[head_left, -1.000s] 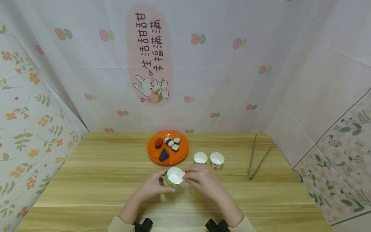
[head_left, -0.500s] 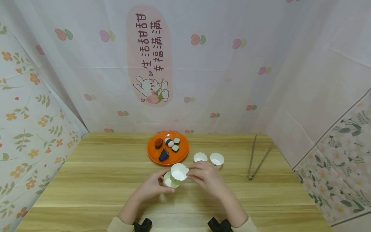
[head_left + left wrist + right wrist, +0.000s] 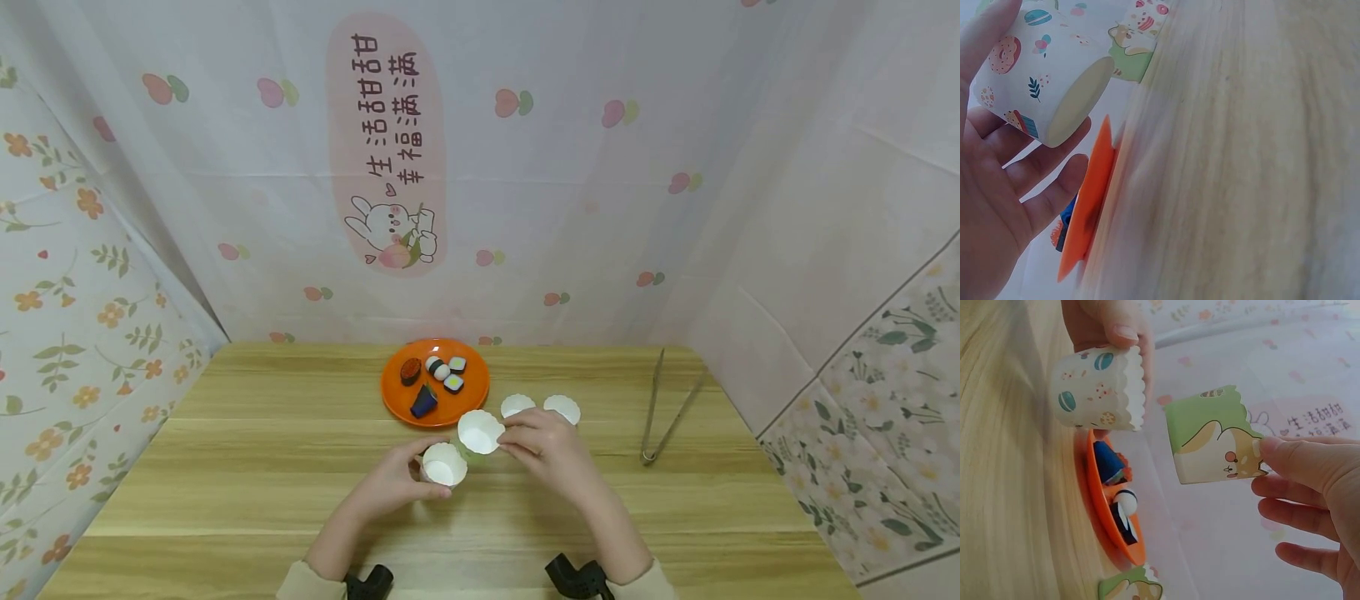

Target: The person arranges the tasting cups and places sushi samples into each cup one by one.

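My left hand (image 3: 393, 479) grips a white paper baking cup (image 3: 444, 467) printed with doughnuts and cupcakes, its scalloped mouth facing up. To the right of it, my right hand (image 3: 551, 442) pinches the rim of a green paper baking cup (image 3: 1210, 440) with a dog print. In the right wrist view the thumb lies on the rim while the other fingers are spread behind. The two held cups are apart. Behind my right hand stand two more baking cups, the left one (image 3: 516, 405) partly covered by the hand and the right one (image 3: 562, 407) beside it.
An orange plate (image 3: 393, 400) with several toy sushi pieces (image 3: 424, 400) lies behind the hands. Metal tongs (image 3: 651, 454) lie spread at the right of the wooden table (image 3: 262, 467). A printed curtain (image 3: 562, 208) hangs at the table's back edge.
The green cup has been lifted out of the white cup and moved right and away with my right hand. My left hand has stayed in place, holding the white cup.
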Available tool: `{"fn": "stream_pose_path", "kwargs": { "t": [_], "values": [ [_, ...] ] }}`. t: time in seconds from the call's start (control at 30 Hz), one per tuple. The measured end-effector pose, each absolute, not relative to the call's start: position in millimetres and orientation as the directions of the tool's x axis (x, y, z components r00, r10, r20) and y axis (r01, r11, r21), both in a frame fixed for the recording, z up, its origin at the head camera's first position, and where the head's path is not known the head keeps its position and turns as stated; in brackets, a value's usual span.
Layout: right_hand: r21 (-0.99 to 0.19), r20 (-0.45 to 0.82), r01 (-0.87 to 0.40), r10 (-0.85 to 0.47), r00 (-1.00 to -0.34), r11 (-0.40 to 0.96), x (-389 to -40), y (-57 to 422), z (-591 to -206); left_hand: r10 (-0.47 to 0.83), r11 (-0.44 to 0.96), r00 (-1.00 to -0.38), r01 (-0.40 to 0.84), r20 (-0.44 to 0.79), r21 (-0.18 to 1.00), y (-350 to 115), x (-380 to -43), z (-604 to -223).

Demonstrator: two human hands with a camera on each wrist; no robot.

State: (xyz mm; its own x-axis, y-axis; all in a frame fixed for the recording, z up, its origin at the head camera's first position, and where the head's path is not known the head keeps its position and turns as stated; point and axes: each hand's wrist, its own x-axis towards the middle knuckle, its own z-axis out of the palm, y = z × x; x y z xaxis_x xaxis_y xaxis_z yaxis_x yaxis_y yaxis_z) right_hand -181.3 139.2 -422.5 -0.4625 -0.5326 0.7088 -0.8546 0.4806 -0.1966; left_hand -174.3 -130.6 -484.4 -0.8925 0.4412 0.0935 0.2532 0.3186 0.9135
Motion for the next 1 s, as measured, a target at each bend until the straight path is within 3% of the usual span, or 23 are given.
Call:
{"fn": "stream_pose_path", "kwargs": {
  "t": [0.7, 1.0],
  "values": [
    [-0.232, 0.718, -0.809, -0.466, -0.516, 0.54, -189.9, 164.0, -419.6, 0.441, 0.314, -0.891, 0.265, 0.107, 0.912, -130.6, -173.7, -484.3],
    [-0.266, 0.696, -0.76, -0.427, -0.577, 0.593, -190.5, 173.1, -419.3, 0.444, 0.324, -0.888, 0.283, 0.119, 0.903, -130.4, -174.2, -484.3]
  ]
}}
